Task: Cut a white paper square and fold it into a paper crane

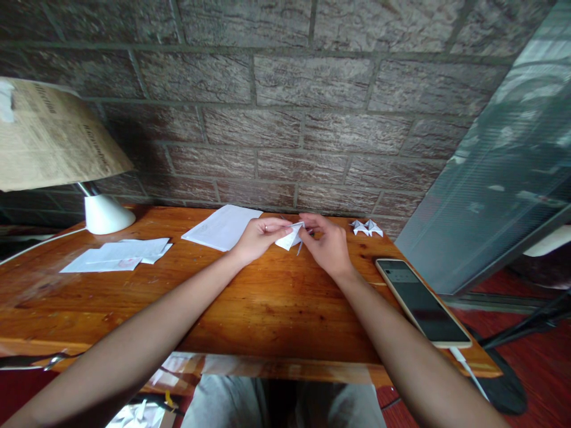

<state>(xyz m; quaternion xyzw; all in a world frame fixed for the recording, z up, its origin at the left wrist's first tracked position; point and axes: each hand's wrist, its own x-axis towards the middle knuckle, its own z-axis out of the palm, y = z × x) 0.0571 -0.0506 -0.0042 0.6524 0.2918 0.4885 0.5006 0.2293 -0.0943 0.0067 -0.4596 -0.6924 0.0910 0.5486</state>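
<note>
A small piece of folded white paper [289, 239] is held up between my two hands over the middle of the table. My left hand [260, 239] pinches its upper left edge between thumb and fingers. At the paper's right side, my right hand [328, 242] is closed, with its thumb and fingertips at the folded edge. Part of the paper is hidden behind the right fingers. Something thin and dark shows just behind the paper, too small to name. Behind my left hand lies a stack of white paper sheets [223, 227].
Two small folded paper shapes [366, 227] sit at the back right of the wooden table [272, 315]. A phone [422, 303] with a white cable lies at the right edge. Loose paper slips [118, 255] lie at left, near a lamp [107, 215]. A brick wall [276, 131] stands behind.
</note>
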